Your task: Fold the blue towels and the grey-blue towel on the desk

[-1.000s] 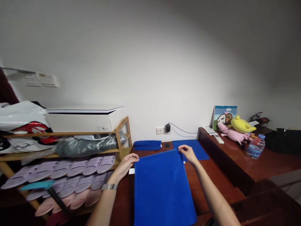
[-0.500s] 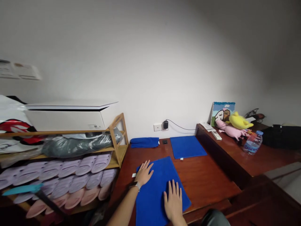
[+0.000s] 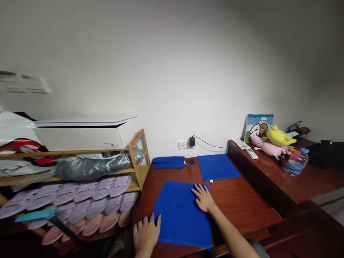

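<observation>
**Blue four-sided fabric cloth spread flat on glossy red-brown wooden desk**

From where I stand, cloth lies on the desk's near part. Bare L hand, fingers spread wide, sits at its L edge, thumb side overlapping; bare R hand, also fanned wide, rests on its far R corner. Neither grips anything.

Behind, near the white wall, L to R: folded blue fabric bundle w/ white tag, small square black desk socket, second flat blue cloth.

L side: pale wooden rack w/ lilac slippers hugs the desk, narrow bare strip btwn it & cloth. R side: raised red-brown wooden ledge forms a barrier; on it, clear plastic bottle w/ blue cap & pink plush toy.

Open wood: broad patch R of cloth, thinner strip behind. Cloth's near edge lies close to desk's front edge.
</observation>
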Demonstrator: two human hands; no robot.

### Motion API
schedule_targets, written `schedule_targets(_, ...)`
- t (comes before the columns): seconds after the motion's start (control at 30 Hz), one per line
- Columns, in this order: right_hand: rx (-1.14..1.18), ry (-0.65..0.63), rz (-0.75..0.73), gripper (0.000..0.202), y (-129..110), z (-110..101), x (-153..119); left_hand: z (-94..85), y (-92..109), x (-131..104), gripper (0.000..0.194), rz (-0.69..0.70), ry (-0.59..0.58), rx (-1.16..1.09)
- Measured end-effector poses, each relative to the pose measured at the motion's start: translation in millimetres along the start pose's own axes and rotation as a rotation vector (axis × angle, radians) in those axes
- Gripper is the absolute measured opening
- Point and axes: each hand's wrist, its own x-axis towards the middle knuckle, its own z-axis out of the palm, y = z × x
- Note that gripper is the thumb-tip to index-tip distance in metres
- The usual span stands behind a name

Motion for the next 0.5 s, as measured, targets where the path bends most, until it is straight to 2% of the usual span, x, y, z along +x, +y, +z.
schedule_targets(0.07, -0.022, 0.079, 0.137, 0.064, -0.9, 11.6, 0.4, -4.7, 1.8, 0.6, 0.061, 0.048, 0.039, -0.039)
schedule_targets(0.17, -0.068, 0.073, 0.311, 0.067, 0.5, 30.7, -9.0, -3.9, 20.2, 32.2, 0.059, 0.181, 0.038, -0.171)
schedule_targets(0.27, -0.093, 0.019, 0.335, 0.069, 7.1, 36.9, -16.0, 7.4, 42.1, 70.4, 0.057, 0.315, -0.072, -0.271)
schedule_targets(0.33, -0.098, 0.006, 0.314, 0.07, 12.9, 34.6, -15.7, 19.9, 49.8, 81.5, 0.059, 0.322, -0.164, -0.276)
schedule_targets(0.4, -0.098, -0.009, 0.3, 0.07, 18.0, 30.5, -12.4, 34.7, 50.9, 76.8, 0.063, 0.26, -0.2, -0.253)
schedule_targets(0.5, -0.093, -0.032, 0.282, 0.07, 21.6, 24.2, -4.0, 55.0, 46.7, 49.9, 0.066, 0.167, -0.144, -0.22)
